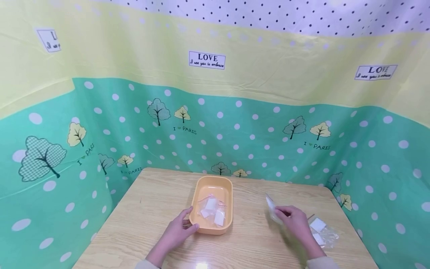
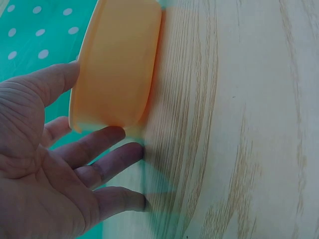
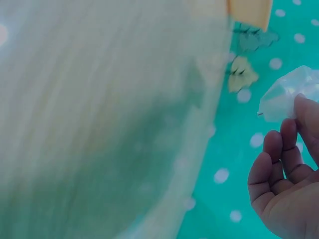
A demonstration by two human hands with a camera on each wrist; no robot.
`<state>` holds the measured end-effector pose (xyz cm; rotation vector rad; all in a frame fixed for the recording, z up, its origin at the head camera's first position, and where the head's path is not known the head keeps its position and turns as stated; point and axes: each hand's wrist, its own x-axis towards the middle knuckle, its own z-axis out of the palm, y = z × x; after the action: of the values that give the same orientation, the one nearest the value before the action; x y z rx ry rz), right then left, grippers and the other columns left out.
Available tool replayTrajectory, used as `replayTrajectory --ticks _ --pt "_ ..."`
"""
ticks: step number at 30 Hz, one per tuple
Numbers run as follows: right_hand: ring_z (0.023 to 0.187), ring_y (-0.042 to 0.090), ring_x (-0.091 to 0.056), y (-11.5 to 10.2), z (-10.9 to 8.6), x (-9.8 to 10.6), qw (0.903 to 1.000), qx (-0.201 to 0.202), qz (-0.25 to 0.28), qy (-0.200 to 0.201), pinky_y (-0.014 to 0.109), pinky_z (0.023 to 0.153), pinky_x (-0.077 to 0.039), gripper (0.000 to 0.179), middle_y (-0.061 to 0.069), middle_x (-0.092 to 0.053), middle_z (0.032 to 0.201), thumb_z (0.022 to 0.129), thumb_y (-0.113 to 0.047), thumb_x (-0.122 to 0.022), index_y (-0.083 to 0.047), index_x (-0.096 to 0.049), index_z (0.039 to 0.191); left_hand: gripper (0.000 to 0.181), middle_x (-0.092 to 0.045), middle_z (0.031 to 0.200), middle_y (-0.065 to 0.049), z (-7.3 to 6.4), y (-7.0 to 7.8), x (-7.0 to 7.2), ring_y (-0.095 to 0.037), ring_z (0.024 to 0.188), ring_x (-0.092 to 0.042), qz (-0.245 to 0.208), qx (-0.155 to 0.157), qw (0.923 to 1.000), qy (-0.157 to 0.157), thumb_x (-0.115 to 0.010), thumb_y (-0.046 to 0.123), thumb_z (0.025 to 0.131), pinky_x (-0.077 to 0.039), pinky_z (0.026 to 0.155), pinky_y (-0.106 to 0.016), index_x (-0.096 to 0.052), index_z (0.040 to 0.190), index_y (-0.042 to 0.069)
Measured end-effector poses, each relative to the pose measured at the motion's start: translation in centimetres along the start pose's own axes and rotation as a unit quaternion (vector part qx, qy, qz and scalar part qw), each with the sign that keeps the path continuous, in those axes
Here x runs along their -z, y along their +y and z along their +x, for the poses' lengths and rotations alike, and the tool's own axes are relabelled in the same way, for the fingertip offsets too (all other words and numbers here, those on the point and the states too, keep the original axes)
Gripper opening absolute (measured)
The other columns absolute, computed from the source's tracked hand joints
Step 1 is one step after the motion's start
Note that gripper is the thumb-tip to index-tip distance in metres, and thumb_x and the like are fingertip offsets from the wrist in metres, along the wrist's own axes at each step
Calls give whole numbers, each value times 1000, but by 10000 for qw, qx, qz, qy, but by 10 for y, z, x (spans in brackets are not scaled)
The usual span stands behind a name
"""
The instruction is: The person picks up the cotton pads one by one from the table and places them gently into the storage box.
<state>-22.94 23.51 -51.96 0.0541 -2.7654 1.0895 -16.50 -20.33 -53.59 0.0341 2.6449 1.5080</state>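
Note:
An orange rectangular plastic tub (image 1: 214, 231) stands on the table. My left hand (image 1: 176, 232) spans its near left corner, thumb and forefinger touching the outside near the rim. The other fingers extend loosely below the rim in the left wrist view. Inside the tub lie several small clear plastic bags (image 1: 211, 204) with white pieces in them and thin red lines along their edges. To the right, my right hand (image 1: 295, 220) pinches a small clear plastic bag (image 1: 271, 207) between thumb and forefinger, raised over the table. Its other fingers are bent in the right wrist view.
More clear bags with white pieces (image 1: 318, 225) lie on the wooden table (image 1: 245, 239) beside my right wrist. A green and yellow printed curtain (image 1: 235, 130) hangs behind the table and along both sides.

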Motion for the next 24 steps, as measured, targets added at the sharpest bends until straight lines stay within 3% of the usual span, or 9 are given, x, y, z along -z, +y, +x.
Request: replayTrajectory --ticks 11,24 --pt "92 13 -71 -74 30 -50 9947 462 864 -296 22 73 -61 19 6 -82 107 98 -23 -79 -12 -83 113 82 -66 138 -36 -1 0 0 -45 119 -73 48 -47 10000 -8 -80 37 97 -64 97 -58 -40 164 10" --pt "92 13 -72 -112 35 -90 9890 559 1181 -690 26 78 -65 15 6 -83 106 99 -22 -78 -13 -83 110 83 -66 137 -35 -1 -1 0 -44 119 -72 79 -22 10000 28 -80 38 96 -63 97 -58 -40 164 10"
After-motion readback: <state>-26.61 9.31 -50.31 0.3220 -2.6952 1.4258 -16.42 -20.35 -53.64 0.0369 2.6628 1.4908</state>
